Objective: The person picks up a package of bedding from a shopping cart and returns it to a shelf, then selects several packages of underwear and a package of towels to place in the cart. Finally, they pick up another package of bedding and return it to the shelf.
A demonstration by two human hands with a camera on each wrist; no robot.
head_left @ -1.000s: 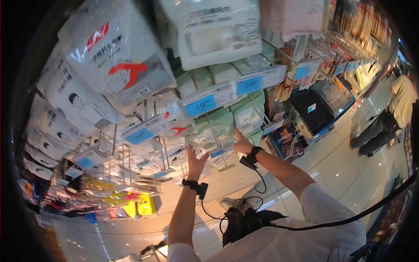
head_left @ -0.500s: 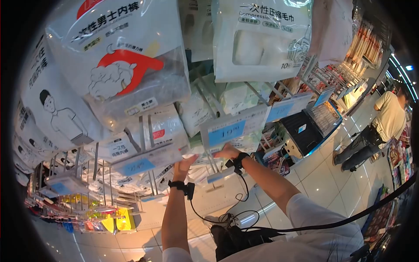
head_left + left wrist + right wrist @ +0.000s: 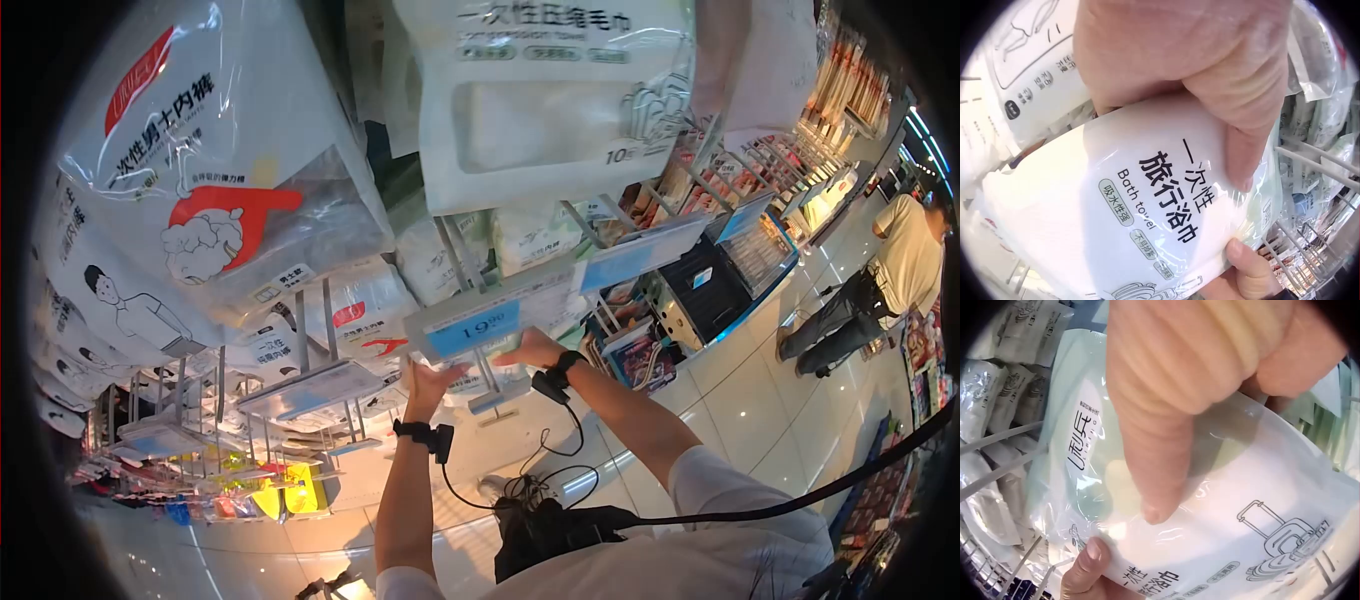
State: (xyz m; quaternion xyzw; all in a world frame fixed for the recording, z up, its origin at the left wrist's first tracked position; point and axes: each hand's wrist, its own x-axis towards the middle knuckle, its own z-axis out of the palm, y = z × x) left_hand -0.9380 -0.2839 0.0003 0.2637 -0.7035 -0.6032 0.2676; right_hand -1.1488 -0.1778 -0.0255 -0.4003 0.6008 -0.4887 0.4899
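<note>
A white-and-pale-green packet of disposable bath towel (image 3: 1116, 206) is held between both hands. In the left wrist view my left hand (image 3: 1191, 69) grips one edge, thumb lying flat on the printed front and fingers hidden behind. From the other side my right hand (image 3: 1191, 375) grips it too, its thumb pressed on the front in the right wrist view. The head view shows the left hand (image 3: 428, 388) and right hand (image 3: 538, 350) close together below a price tag (image 3: 480, 330), which covers most of the packet.
Large hanging packs of disposable underwear (image 3: 230, 190) and compressed towels (image 3: 560, 110) fill the rack above, on metal hooks. A black bin (image 3: 700, 280) stands to the right. Another person (image 3: 885, 270) stands in the tiled aisle at far right. Yellow packets (image 3: 300, 490) hang low left.
Both hands have come in beneath the price tag, the right hand dropping lower and the left shifting slightly left. The head view has moved closer to the hanging packs.
</note>
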